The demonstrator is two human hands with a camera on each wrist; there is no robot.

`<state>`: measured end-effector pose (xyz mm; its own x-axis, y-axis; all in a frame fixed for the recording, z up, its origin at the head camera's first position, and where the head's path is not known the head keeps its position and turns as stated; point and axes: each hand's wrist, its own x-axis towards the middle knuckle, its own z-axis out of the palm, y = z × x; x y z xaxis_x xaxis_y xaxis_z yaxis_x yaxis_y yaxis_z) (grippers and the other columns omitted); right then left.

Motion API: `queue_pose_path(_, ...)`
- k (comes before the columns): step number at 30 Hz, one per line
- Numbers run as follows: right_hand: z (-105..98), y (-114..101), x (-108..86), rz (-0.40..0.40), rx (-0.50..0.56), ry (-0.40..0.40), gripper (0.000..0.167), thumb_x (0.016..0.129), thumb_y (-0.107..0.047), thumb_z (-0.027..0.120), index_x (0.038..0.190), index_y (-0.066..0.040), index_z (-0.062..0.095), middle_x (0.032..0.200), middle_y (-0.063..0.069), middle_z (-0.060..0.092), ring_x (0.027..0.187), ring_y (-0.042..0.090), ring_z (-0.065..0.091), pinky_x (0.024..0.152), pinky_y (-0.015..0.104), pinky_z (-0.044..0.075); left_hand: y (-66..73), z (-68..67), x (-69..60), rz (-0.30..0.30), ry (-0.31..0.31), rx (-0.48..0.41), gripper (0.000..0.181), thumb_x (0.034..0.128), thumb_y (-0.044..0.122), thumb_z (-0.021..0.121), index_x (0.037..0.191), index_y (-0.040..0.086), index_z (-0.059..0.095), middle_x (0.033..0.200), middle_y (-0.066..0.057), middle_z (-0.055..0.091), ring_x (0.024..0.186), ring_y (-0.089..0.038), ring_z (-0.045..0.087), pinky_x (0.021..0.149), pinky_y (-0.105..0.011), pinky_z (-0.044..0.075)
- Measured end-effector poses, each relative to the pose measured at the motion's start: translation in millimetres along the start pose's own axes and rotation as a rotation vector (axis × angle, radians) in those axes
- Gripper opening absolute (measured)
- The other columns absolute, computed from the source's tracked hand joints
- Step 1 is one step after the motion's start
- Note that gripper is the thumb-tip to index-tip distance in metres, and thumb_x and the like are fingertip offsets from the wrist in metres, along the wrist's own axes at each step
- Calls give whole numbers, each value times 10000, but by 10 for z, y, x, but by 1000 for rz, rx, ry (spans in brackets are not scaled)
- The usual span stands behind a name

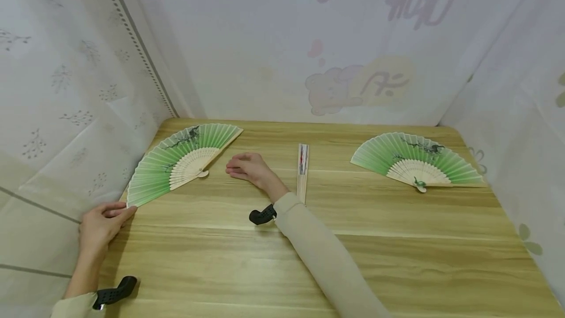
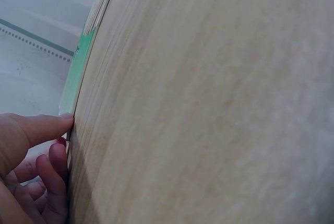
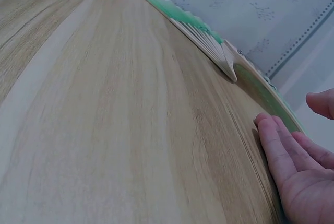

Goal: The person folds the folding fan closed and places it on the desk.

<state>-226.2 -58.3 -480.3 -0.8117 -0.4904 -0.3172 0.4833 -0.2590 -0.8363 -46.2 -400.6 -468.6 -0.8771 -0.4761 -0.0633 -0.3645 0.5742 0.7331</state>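
At the table's left, a spread green folding fan [image 1: 154,173] with pale ribs and a dark branch print lies open. My left hand [image 1: 102,222] pinches its near corner between thumb and fingers; in the left wrist view the thumb [image 2: 52,126] lies along that corner. Off the fan's pivot, my right hand [image 1: 251,167] hovers low by the tabletop and holds nothing. Its fingers [image 3: 282,156] are extended, with the thumb apart, in the right wrist view. Right of that hand lies a closed folding fan [image 1: 302,166], its lower end partly behind the sleeve.
A second spread green fan [image 1: 417,158] lies at the right of the wooden table [image 1: 212,264], a green tassel or cord at its pivot. Printed white curtains [image 1: 247,53] hang behind and at both sides. Black wrist devices [image 1: 116,292] stick out from both wrists.
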Motion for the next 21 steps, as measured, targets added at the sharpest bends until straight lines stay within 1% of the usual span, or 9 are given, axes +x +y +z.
queue_pose_path(5,61,-6,2,7,11,-4,425,992,45,624,1384,124,483,1204,279,654,1118,366,659,922,376,548,-1,-20,-2,-7,12,6,546,918,326,779,1211,-111,635,701,240,606,603,9,560,499,-219,452)
queue_pose_path(12,182,34,38,-1,4,-9,396,981,53,636,1347,125,501,1197,283,657,1118,362,659,908,367,554,-4,-42,-6,-6,18,33,537,931,325,765,1207,-117,637,714,214,619,611,36,541,513,-206,446)
queue_pose_path(16,241,77,75,-11,21,5,398,974,54,648,1339,117,502,1227,300,638,1110,359,664,908,368,554,6,-24,-8,-6,12,20,528,936,304,762,1214,-125,631,711,198,626,589,11,553,497,-206,454)
queue_pose_path(19,284,110,100,-28,38,23,390,964,60,659,1320,116,511,1199,298,651,1102,365,666,905,373,556,7,-6,-6,-5,12,8,516,935,290,765,1214,-124,632,709,188,634,576,-8,566,491,-206,460)
queue_pose_path(21,315,130,112,-42,46,37,401,957,60,670,1321,115,513,1148,277,674,1095,372,668,897,375,559,3,3,-8,-7,18,11,508,933,290,766,1208,-118,640,711,181,636,579,-5,563,494,-203,459)
